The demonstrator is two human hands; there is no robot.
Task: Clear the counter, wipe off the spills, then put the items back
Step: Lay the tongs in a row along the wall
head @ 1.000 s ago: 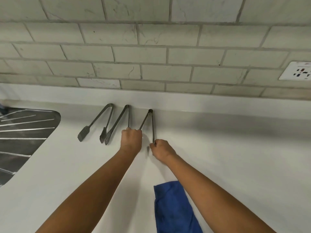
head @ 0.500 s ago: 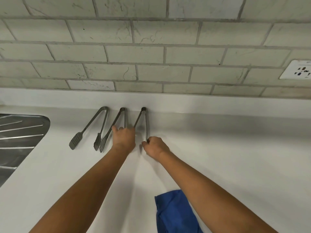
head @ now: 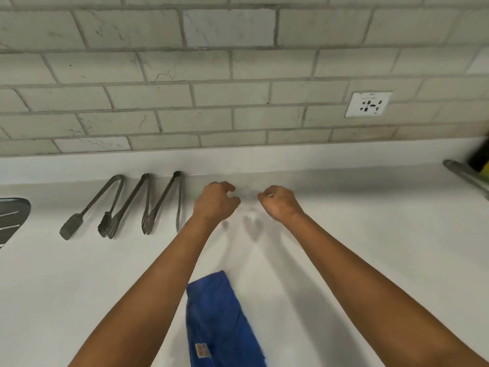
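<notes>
Three metal tongs lie side by side at the back of the white counter [head: 370,247]: the left tongs [head: 92,207], the middle tongs [head: 129,205] and the right tongs [head: 169,202]. My left hand [head: 215,201] hovers just right of the right tongs, fingers loosely curled, holding nothing. About a hand's width further right is my right hand [head: 279,202], also loosely curled and empty. A folded blue cloth [head: 219,321] lies on the counter between my forearms, near the front.
A steel sink drainer [head: 12,215] shows at the left edge. At the far right lie a metal handle [head: 465,176] and a dark, yellow-marked object [head: 480,157]. A white wall socket [head: 367,104] sits in the grey tile backsplash.
Both hands have let go of the right tongs and moved right, off the utensils. The view has shifted right, so the tongs now lie left of my hands.
</notes>
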